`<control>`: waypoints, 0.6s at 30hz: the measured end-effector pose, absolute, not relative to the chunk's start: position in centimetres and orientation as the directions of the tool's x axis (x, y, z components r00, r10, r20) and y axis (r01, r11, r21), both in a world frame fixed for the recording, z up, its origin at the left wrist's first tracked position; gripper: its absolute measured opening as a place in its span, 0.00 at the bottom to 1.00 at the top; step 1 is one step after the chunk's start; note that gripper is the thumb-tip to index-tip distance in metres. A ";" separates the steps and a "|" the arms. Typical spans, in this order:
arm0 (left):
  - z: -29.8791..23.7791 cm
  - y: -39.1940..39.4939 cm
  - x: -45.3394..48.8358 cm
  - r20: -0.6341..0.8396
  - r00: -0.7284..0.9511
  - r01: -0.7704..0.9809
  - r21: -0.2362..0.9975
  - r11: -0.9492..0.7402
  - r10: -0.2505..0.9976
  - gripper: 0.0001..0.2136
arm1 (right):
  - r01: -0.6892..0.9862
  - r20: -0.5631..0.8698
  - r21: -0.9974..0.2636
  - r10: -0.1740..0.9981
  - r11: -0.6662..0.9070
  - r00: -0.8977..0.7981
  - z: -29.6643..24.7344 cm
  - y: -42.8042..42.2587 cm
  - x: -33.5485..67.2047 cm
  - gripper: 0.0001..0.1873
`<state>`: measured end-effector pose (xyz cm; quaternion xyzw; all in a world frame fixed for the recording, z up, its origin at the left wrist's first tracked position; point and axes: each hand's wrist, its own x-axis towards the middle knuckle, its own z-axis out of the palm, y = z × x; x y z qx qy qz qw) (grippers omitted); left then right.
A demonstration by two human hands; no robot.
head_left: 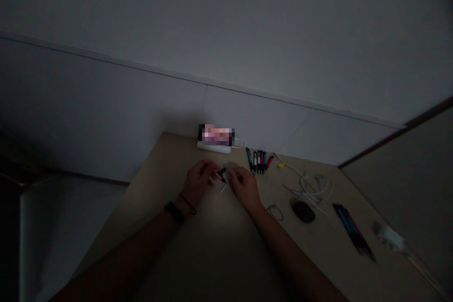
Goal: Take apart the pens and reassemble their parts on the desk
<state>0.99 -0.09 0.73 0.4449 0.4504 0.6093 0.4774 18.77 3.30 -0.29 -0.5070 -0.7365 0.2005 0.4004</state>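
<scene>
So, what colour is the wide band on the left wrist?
The wristband is black, shown in the head view.

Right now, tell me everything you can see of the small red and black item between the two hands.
The small red and black item is hard to make out in the dim light. It has a red section beside the left hand, a black section just past it, and a thin pale piece slanting down toward the viewer. It looks like plastic. The right hand is close on its other side; how the fingers hold it cannot be told.
</scene>
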 end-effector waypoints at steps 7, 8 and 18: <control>1.0 -0.2 1.1 0.054 -0.092 -0.327 0.941 -0.081 0.994 0.22 | 0.273 0.241 -0.910 0.934 0.312 -0.264 0.1 2.6 18.4 0.30; 1.0 -0.2 1.1 0.049 -0.083 -0.327 0.942 -0.074 0.995 0.22 | 0.249 0.215 -0.926 0.939 0.283 -0.267 0.1 2.6 18.4 0.29; -0.6 -0.5 1.8 0.013 0.077 -0.137 0.991 -0.003 0.997 0.16 | -0.050 0.063 -0.997 0.998 0.062 -0.012 -1.0 3.8 18.7 0.24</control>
